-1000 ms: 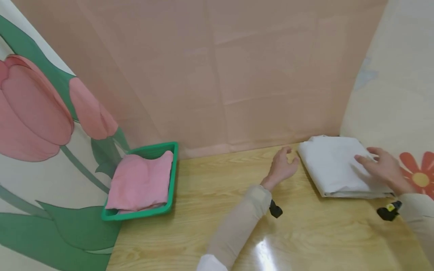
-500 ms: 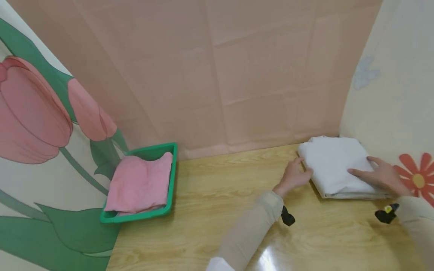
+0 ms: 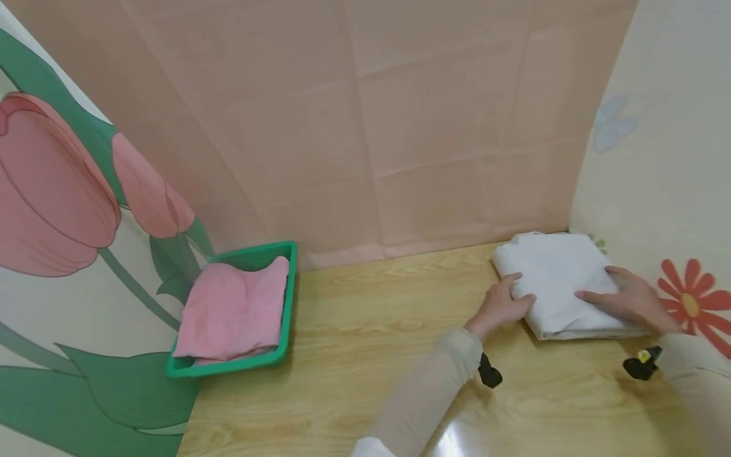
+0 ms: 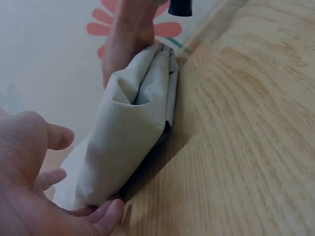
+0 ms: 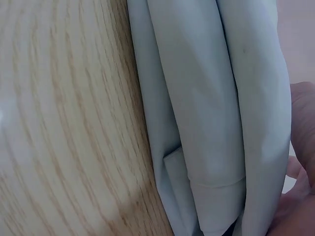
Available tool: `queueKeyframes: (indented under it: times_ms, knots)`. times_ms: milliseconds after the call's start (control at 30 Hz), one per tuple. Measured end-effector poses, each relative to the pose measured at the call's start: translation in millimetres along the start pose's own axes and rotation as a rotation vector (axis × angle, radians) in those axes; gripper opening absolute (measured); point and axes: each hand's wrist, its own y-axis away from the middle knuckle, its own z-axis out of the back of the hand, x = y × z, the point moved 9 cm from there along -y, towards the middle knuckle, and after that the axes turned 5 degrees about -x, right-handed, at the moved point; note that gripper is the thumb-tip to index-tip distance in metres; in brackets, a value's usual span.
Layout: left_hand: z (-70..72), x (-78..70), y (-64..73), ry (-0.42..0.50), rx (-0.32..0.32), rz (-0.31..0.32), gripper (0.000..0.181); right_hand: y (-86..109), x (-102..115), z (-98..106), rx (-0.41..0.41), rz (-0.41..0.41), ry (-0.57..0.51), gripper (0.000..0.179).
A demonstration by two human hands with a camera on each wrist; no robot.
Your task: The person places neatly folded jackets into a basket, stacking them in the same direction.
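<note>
Cloth of a pinkish brown hangs as a backdrop [image 3: 428, 127] behind everything we see, and below it spreads a wooden table [image 3: 365, 355], with painted tulips [image 3: 63, 184] climbing the panel on the left. Next in size comes a white bundle [image 3: 562, 279], folded in several layers and lying flat on the table at the back right. Well apart from it, on the left, sits a green tray [image 3: 240, 365] with a folded pink cloth [image 3: 231, 311] in it. Beside the bundle a red flower [image 3: 691, 304] is painted on the pale panel. We find the right hand [image 3: 631, 301] at the bundle's right side, thumb laid on top and fingers spread; its own wrist view hides most of it, so we cannot tell whether it grips underneath. Our left hand [image 3: 498, 306] is at the opposite edge, thumb and fingers spread apart, with the lowest fingertips touching the bottom edge next to the table. As for progress, we judge it early: both hands have reached the bundle and the pink cloth lies in its tray, while a firm hold and any shifting of the bundle remain undone.
</note>
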Motion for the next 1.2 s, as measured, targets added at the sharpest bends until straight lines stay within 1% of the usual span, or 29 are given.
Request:
queueKeyframes:
  times_ms: [100, 300, 400, 533, 633, 700, 867, 1033, 1133, 1200]
  knots:
    - [-0.2, 3.6, 3.3, -0.001, 0.005, 0.019, 0.056, -0.7, 5, -3, 0.013, 0.001, -0.001, 0.123]
    - [2.6, 10.0, 6.1, 0.022, 0.003, 0.066, 0.058, -4.4, 6, -8, 0.054, -0.031, -0.009, 0.129]
    - [3.3, 13.9, 6.7, 0.051, 0.005, 0.097, 0.059, -3.6, 8, -8, 0.078, -0.009, -0.01, 0.126]
    - [2.4, 20.5, 7.4, 0.117, 0.016, 0.136, 0.06, -2.0, 11, -5, 0.065, 0.044, -0.009, 0.117]
    - [2.8, 23.6, 7.8, 0.167, 0.025, 0.146, 0.06, -0.7, 13, -1, 0.059, 0.074, -0.029, 0.113]
    - [3.8, 25.2, 8.7, 0.2, 0.031, 0.157, 0.059, 0.6, 14, 0, 0.077, 0.086, -0.048, 0.112]
    - [3.8, 28.8, 9.6, 0.265, 0.04, 0.193, 0.057, 2.4, 13, 0, 0.171, 0.078, -0.118, 0.113]
    - [2.9, 28.7, 13.6, 0.286, 0.005, 0.25, 0.055, 8.0, 7, -9, 0.262, 0.07, -0.219, 0.108]
    - [3.1, 23.9, 17.3, 0.288, -0.025, 0.279, 0.056, 10.5, 2, -13, 0.274, 0.067, -0.25, 0.105]
    - [4.4, 18.6, 18.8, 0.279, -0.041, 0.28, 0.059, 9.4, 1, -14, 0.267, 0.066, -0.253, 0.104]
